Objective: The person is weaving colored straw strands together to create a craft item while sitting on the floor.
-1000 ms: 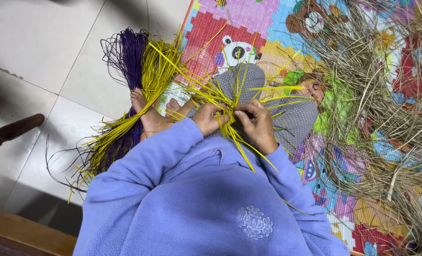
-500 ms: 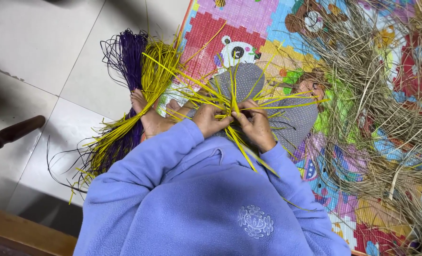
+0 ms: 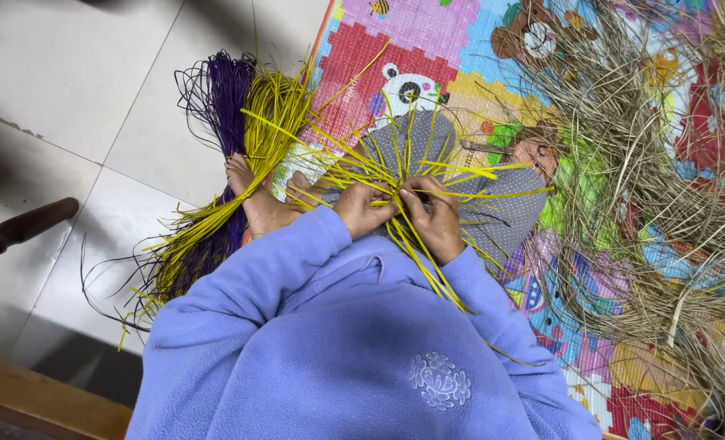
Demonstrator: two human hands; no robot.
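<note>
My left hand [image 3: 361, 209] and my right hand [image 3: 436, 213] meet at the crossing of a fan of yellow strips [image 3: 395, 171], fingers pinched on them. The strips spread out over my grey-trousered knee [image 3: 493, 220], and some trail down across my lilac fleece sleeve [image 3: 493, 318]. A bare foot [image 3: 256, 200] rests just left of my left hand, on a bundle of yellow strands [image 3: 215, 228] lying beside a bundle of purple strands [image 3: 220, 106].
A colourful foam play mat [image 3: 379, 41] with animal pictures covers the floor on the right. A big heap of dry straw-coloured fibres [image 3: 664, 187] lies on it. White floor tiles [image 3: 69, 81] are at left, with a dark wooden furniture leg [image 3: 20, 232].
The yellow strips have shifted between my hands and fan out more evenly. Both hands stay close together at the crossing, with my right hand moved slightly inward.
</note>
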